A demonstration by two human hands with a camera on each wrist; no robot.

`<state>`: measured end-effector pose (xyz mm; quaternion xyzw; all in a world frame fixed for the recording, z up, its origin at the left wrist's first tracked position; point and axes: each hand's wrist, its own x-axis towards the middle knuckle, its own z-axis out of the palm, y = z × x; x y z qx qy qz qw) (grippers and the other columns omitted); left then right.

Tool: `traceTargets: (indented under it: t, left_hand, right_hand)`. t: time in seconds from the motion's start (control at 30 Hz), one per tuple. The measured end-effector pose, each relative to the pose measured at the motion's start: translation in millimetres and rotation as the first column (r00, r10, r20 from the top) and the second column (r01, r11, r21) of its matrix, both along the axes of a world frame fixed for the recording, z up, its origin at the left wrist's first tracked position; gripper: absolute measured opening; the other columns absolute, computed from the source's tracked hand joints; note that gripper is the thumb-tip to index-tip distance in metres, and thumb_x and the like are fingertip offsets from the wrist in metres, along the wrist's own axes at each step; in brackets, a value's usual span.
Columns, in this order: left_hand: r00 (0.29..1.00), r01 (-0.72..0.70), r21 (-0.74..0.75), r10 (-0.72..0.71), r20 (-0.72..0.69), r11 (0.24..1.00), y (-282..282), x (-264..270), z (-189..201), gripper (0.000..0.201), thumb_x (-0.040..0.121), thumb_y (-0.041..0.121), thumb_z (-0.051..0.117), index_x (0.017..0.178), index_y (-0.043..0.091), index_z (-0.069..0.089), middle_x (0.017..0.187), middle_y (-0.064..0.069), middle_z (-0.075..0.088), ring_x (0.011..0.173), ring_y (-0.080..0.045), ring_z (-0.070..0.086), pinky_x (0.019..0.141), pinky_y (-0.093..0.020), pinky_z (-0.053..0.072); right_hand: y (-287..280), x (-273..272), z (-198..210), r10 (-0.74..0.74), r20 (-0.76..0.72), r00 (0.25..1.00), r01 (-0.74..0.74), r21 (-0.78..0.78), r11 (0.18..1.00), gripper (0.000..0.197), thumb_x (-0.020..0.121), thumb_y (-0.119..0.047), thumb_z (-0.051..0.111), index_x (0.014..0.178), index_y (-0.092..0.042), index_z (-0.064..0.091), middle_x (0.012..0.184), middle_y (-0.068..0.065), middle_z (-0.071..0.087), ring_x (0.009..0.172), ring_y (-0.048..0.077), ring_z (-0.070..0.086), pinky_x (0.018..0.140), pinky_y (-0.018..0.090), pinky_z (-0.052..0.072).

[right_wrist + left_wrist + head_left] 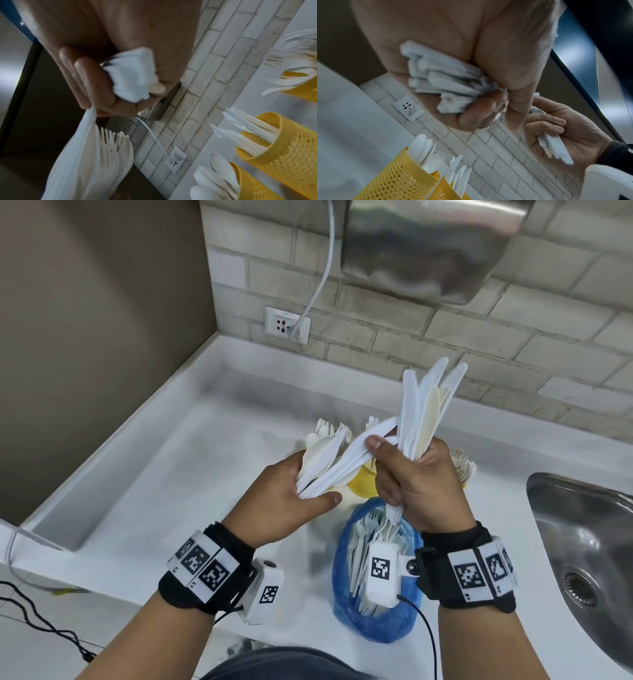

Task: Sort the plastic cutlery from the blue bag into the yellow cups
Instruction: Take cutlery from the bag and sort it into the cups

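Glossy white counter point(144, 508), left hand point(291, 501) gripping mixed cutlery point(329, 470), right hand point(421, 484) clutching flat knives point(424, 402)

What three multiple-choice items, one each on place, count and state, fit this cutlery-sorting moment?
1. Where is the blue bag?
A. in the sink
B. on the counter, in front of the yellow cups
C. in the left hand

2. How many yellow cups show in the right wrist view?
A. one
B. three
C. five

3. What is the right hand doing?
A. resting flat on the counter
B. hanging idle
C. gripping a bunch of knives

Answers:
1 B: in the head view the bag sits on the white counter, nearer the person than the cups, with the sink off to the right.
2 B: three mesh cups stand in a row, holding spoons, knives and forks.
3 C: its fingers curl round the knife handles, the knives fanning upward, while the left hand holds a mixed bundle.
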<state>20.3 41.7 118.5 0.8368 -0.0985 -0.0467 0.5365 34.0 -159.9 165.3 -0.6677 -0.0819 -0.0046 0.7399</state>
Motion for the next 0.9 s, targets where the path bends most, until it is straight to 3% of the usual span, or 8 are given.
traceTargets:
  t: [0.13, 0.27, 0.4, 0.53, 0.6, 0.7, 0.83, 0.9]
  left_hand:
    - [1.000, -0.002, 0.043, 0.002, 0.006, 0.999, 1, 0, 1, 0.049, 0.083, 0.041, 0.081, 0.127, 0.036, 0.059, 0.105, 0.018, 0.071, 0.092, 0.001, 0.066, 0.077, -0.015, 0.050]
    - [1.000, -0.012, 0.048, 0.012, 0.006, 0.999, 2, 0, 0, 0.041, 0.084, 0.038, 0.080, 0.120, 0.033, 0.061, 0.099, 0.014, 0.071, 0.087, -0.004, 0.065, 0.078, -0.022, 0.051]
    - [1.000, -0.010, 0.031, 0.009, 0.029, 0.999, 2, -2, 0, 0.033, 0.089, 0.035, 0.074, 0.120, 0.031, 0.063, 0.104, 0.012, 0.072, 0.094, -0.006, 0.066, 0.084, -0.026, 0.051]
    - [1.000, -0.011, -0.035, 0.011, -0.010, 0.999, 2, -5, 4, 0.016, 0.091, 0.027, 0.075, 0.102, 0.030, 0.065, 0.070, 0.023, 0.066, 0.059, 0.002, 0.060, 0.055, -0.012, 0.042]
    - [0.997, -0.030, -0.107, 0.022, -0.076, 0.994, 1, -7, 6, 0.018, 0.093, 0.024, 0.073, 0.081, 0.024, 0.060, 0.053, 0.013, 0.056, 0.042, -0.007, 0.049, 0.048, -0.017, 0.040]
    - [0.981, -0.103, -0.232, 0.060, -0.186, 0.967, 1, -7, 6, 0.034, 0.096, 0.026, 0.070, 0.069, 0.015, 0.052, 0.054, -0.004, 0.050, 0.043, -0.023, 0.044, 0.049, -0.030, 0.038]
    - [0.969, -0.119, -0.365, 0.027, -0.247, 0.923, -3, -8, 4, 0.040, 0.098, 0.028, 0.069, 0.059, 0.031, 0.059, 0.058, -0.005, 0.047, 0.046, -0.023, 0.040, 0.048, -0.032, 0.039]
    - [0.966, -0.106, -0.397, -0.001, -0.259, 0.912, -5, -10, 3, 0.042, 0.098, 0.028, 0.068, 0.058, 0.032, 0.059, 0.059, -0.005, 0.045, 0.046, -0.023, 0.039, 0.047, -0.031, 0.039]
  right_hand:
    - [0, 2, 1, -0.009, 0.008, 1.000, 0.008, 0.114, 0.993, 0.031, 0.098, -0.012, 0.062, 0.074, 0.006, 0.053, 0.042, 0.006, 0.033, 0.033, 0.016, 0.030, 0.043, 0.022, 0.030]
    - [-5, 7, 1, -0.131, 0.038, 0.991, 0.111, 0.326, 0.939, 0.022, 0.103, -0.007, 0.054, 0.081, -0.011, 0.056, 0.053, 0.004, 0.042, 0.039, 0.013, 0.037, 0.045, 0.022, 0.033]
    - [-17, 11, 4, -0.238, 0.019, 0.971, 0.199, 0.486, 0.851, 0.024, 0.107, -0.005, 0.047, 0.084, -0.012, 0.053, 0.058, -0.001, 0.039, 0.044, 0.010, 0.038, 0.045, 0.023, 0.035]
    - [-29, 16, -5, -0.270, -0.078, 0.960, 0.260, 0.612, 0.747, 0.019, 0.106, -0.012, 0.049, 0.088, -0.014, 0.056, 0.067, 0.001, 0.047, 0.056, 0.012, 0.048, 0.058, 0.025, 0.047]
    - [-33, 18, -12, -0.244, -0.146, 0.959, 0.277, 0.671, 0.688, 0.016, 0.105, -0.014, 0.052, 0.090, -0.013, 0.059, 0.076, 0.004, 0.055, 0.066, 0.016, 0.059, 0.066, 0.030, 0.054]
    - [-34, 20, -21, -0.179, -0.251, 0.951, 0.308, 0.752, 0.583, 0.013, 0.105, -0.011, 0.050, 0.097, -0.009, 0.060, 0.089, 0.008, 0.069, 0.084, 0.022, 0.074, 0.076, 0.038, 0.062]
    - [-35, 24, -36, -0.141, -0.325, 0.935, 0.350, 0.781, 0.517, 0.010, 0.103, -0.008, 0.050, 0.103, -0.005, 0.060, 0.099, 0.014, 0.072, 0.101, 0.030, 0.074, 0.096, 0.049, 0.058]
    - [-34, 24, -39, -0.135, -0.355, 0.925, 0.373, 0.784, 0.497, 0.016, 0.104, -0.008, 0.047, 0.099, -0.003, 0.061, 0.101, 0.017, 0.071, 0.096, 0.030, 0.075, 0.091, 0.046, 0.060]
